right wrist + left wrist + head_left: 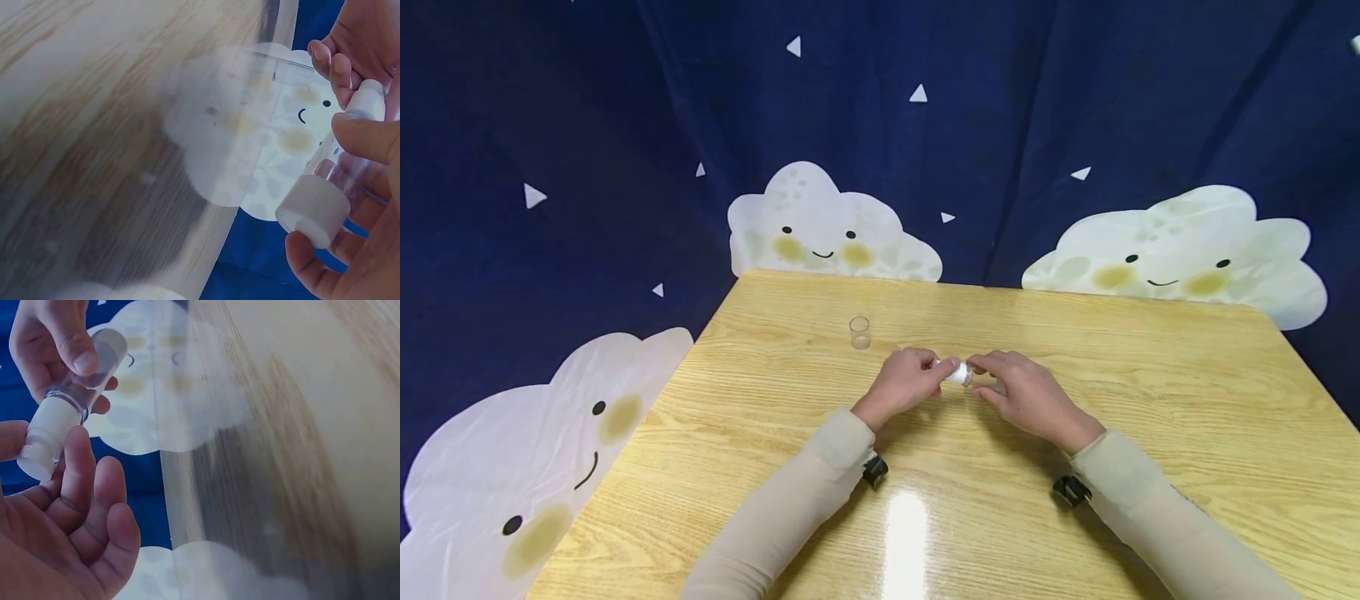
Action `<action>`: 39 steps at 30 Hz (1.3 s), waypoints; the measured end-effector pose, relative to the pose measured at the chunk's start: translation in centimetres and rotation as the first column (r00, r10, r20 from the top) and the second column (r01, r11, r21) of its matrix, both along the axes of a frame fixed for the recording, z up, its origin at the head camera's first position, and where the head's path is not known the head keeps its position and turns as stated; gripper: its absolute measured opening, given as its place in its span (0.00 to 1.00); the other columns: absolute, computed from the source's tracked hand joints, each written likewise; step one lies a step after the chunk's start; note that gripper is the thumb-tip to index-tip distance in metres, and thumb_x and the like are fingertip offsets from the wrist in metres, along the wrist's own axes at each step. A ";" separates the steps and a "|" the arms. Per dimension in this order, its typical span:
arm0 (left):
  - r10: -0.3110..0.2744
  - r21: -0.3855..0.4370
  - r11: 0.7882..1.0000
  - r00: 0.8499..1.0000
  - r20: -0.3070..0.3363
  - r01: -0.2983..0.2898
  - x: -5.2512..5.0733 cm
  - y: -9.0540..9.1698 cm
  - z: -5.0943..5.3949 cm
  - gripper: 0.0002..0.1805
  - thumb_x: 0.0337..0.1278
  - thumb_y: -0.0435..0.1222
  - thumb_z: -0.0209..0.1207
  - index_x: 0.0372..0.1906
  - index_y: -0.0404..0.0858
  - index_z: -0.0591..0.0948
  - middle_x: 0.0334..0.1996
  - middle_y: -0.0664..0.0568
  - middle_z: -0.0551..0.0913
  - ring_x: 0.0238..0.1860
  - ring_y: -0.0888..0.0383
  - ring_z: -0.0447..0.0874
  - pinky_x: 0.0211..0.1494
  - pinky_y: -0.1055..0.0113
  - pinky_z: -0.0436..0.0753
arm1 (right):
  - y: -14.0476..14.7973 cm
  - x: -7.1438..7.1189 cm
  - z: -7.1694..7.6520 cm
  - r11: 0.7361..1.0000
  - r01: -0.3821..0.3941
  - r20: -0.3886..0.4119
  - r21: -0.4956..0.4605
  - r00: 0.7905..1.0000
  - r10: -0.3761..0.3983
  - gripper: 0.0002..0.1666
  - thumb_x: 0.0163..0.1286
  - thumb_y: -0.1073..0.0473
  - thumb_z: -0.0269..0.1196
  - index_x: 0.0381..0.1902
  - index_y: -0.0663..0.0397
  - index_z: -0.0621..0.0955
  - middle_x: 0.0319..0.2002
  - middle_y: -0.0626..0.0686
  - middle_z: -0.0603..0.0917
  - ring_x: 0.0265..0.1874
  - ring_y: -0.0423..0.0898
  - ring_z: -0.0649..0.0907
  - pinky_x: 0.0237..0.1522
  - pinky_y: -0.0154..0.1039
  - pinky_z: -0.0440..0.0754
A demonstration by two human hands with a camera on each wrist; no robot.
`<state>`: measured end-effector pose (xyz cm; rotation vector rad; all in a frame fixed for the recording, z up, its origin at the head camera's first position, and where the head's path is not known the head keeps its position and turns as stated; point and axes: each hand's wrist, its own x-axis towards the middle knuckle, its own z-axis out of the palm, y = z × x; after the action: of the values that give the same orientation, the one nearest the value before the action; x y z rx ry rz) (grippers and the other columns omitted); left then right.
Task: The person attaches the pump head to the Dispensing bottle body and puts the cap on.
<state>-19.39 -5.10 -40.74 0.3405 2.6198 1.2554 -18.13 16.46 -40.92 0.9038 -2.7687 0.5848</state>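
Note:
A small clear bottle (94, 381) with a white collar and a white pump-like top (39, 459) is held between both hands, lying tilted above the table. My left hand (908, 382) pinches the white top end between thumb and finger, its other fingers loosely bent. Around the clear body, the thumb and fingers of my right hand (1028, 396) grip the bottle near its wide white base (312, 209). Part of the body is hidden behind the right thumb and fingers. Beyond the left hand, a clear open cap or cup (860, 335) stands on the table.
The wooden table (805, 333) has its far edge against a dark blue curtain (865, 108) printed with smiling clouds and white triangles. Black wrist devices (1070, 492) sit under both light sleeves (1180, 517). A bright light reflection lies on the near tabletop.

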 end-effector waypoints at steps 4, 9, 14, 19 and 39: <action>-0.002 0.005 1.000 1.000 -0.012 0.002 0.0 0.0 -0.1 0.30 0.68 0.59 0.51 0.34 0.37 0.84 0.29 0.43 0.88 0.21 0.60 0.74 0.26 0.68 0.71 | 0.0 0.0 0.1 1.000 0.000 0.000 0.003 1.000 0.000 0.23 0.65 0.59 0.69 0.57 0.57 0.81 0.44 0.54 0.87 0.35 0.47 0.82 0.37 0.43 0.80; -0.008 0.031 0.999 1.000 -0.029 0.009 0.2 0.0 0.1 0.28 0.68 0.58 0.52 0.35 0.37 0.84 0.29 0.44 0.88 0.22 0.59 0.77 0.26 0.68 0.72 | -0.1 -0.2 0.3 1.000 0.002 -0.004 0.007 1.000 -0.002 0.23 0.66 0.58 0.68 0.58 0.57 0.81 0.45 0.54 0.88 0.40 0.50 0.84 0.40 0.47 0.82; -0.010 0.060 0.998 0.999 -0.047 0.013 0.4 -0.1 0.2 0.24 0.68 0.56 0.53 0.34 0.38 0.83 0.26 0.52 0.84 0.26 0.57 0.83 0.26 0.68 0.73 | -0.1 -0.3 0.5 1.000 -0.009 -0.010 0.007 1.000 0.009 0.23 0.65 0.58 0.68 0.58 0.58 0.81 0.45 0.55 0.88 0.41 0.52 0.86 0.41 0.48 0.83; -0.020 0.074 0.997 0.997 -0.073 0.025 0.4 -0.1 0.2 0.18 0.67 0.52 0.56 0.34 0.42 0.82 0.23 0.55 0.81 0.27 0.55 0.84 0.25 0.70 0.72 | -0.1 -0.3 0.5 1.000 -0.013 -0.010 0.012 1.000 0.013 0.24 0.66 0.58 0.68 0.58 0.57 0.81 0.45 0.55 0.88 0.40 0.51 0.85 0.40 0.47 0.83; -0.136 0.049 0.989 0.983 -0.119 0.143 0.4 -0.8 -0.6 0.25 0.65 0.49 0.61 0.62 0.43 0.76 0.45 0.51 0.82 0.25 0.63 0.76 0.26 0.71 0.76 | -0.1 0.0 -0.2 1.000 -0.012 -0.010 0.004 1.000 0.012 0.23 0.65 0.59 0.69 0.57 0.58 0.81 0.45 0.54 0.87 0.39 0.48 0.84 0.39 0.46 0.83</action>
<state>-18.95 -5.92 -41.37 0.6134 2.6047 1.3015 -18.17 16.33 -41.11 0.9228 -2.7577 0.5756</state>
